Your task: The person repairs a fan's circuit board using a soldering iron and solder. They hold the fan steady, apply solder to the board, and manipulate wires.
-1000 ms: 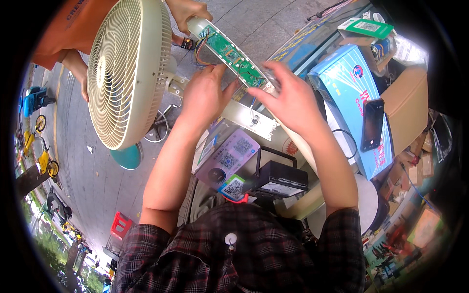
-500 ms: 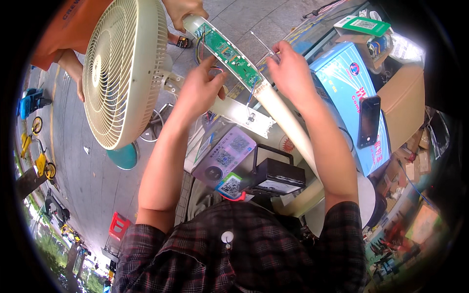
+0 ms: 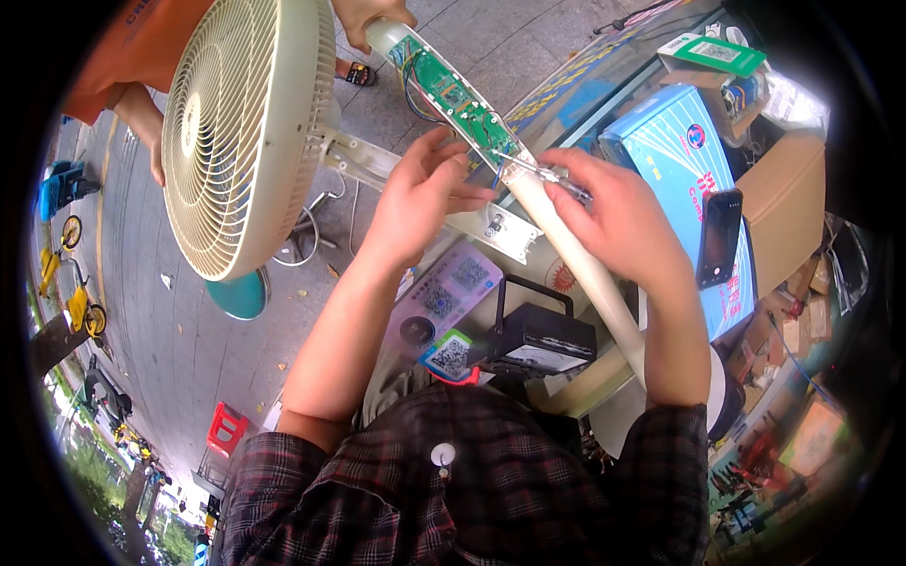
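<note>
My right hand is closed on a screwdriver whose thin shaft lies across the lower end of a green circuit board. That board sits in the opened cream fan stand, which slants from upper left to lower right. My left hand, fingers apart, is beside the board's lower end, near thin wires. Below it a long cream cover piece runs to the fan head. Another person's hand grips the stand's upper end; their other hand is at the fan's left side.
A light blue box carries a phone on the right, beside an open cardboard box. Nearer me stands a black lamp-like box with a handle, next to a purple printed card. A red stool stands lower left.
The screwdriver has swung down from above the stand onto the board's lower end. My left hand has moved right and its fingers have spread. The stand has shifted slightly right.
</note>
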`<state>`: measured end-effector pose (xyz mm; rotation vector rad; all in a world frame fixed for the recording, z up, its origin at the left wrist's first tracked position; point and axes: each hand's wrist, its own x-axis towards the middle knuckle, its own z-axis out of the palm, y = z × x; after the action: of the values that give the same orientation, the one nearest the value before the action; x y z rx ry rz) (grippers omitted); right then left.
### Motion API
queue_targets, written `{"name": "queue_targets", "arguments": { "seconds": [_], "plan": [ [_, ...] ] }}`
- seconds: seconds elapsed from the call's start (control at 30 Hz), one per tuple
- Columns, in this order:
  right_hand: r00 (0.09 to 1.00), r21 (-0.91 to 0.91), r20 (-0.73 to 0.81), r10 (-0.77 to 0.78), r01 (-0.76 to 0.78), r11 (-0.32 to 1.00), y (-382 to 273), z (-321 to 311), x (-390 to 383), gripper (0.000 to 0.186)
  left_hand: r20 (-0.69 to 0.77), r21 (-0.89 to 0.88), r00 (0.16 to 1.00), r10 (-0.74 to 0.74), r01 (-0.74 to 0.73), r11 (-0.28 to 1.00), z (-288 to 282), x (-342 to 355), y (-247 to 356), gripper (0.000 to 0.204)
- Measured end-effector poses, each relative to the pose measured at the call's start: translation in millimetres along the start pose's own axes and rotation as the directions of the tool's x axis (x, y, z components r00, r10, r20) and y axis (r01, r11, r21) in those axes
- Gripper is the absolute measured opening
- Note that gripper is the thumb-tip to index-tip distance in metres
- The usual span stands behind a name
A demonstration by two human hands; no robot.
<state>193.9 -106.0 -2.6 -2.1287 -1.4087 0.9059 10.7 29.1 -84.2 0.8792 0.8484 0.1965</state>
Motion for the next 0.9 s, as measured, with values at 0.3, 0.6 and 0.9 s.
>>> {"name": "queue_targets", "arguments": {
  "seconds": [0.3, 0.6, 0.9],
  "plan": [
    [0.988, -0.209, -0.056, -0.141, 0.126, 0.970, 7.9, 5.1, 18.2, 0.025, 0.019, -0.151, 0.990, -0.136, 0.138, 0.979, 0.8, 13.6, 11.1, 0.050],
    [0.993, -0.300, 0.028, -0.113, 0.116, 0.947, 0.0, 1.4, 25.0, 0.023, -0.009, -0.026, 1.000, -0.012, 0.011, 1.000, 9.6, 5.6, -7.9, 0.055],
    [0.992, -0.318, 0.017, -0.129, 0.128, 0.939, 6.2, 6.8, 34.8, 0.023, 0.028, -0.025, 0.998, -0.063, 0.064, 0.998, 15.5, 6.2, -15.1, 0.058]
  ]
}}
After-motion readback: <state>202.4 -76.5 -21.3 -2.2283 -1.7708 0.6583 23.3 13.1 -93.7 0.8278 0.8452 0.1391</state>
